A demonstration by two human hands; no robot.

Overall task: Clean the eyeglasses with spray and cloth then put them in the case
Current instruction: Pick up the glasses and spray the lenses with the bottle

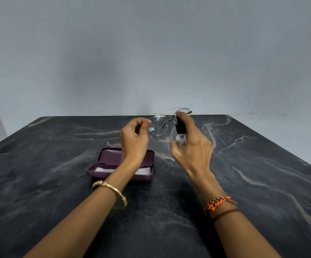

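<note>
— While both forearms are stretched forward over it, what is seen of the dark marbled table?

— A wide slab with pale veins is seen, backed by a grey wall. The forearms are raised above it, wrists bent slightly upward, the hands held close together near the far edge.

— What is laid on it?

— A purple case is laid open beneath the left wrist, lid tipped back, and a white cloth is seen inside its lower half.

— How is the right hand posed?

— It is held upright, back toward the camera. A small spray bottle with a clear body and black top is gripped in it, the forefinger curled over the top and the thumb pressed at the side.

— And the left hand?

— Its fingers are curled, and the eyeglasses are pinched at the edge of the nearer lens between thumb and fingertips. The glasses are held in the air, just beside the bottle's top, temples pointing away.

— Anything on the wrists?

— A gold bangle is worn on the left, and an orange thread band on the right.
</note>
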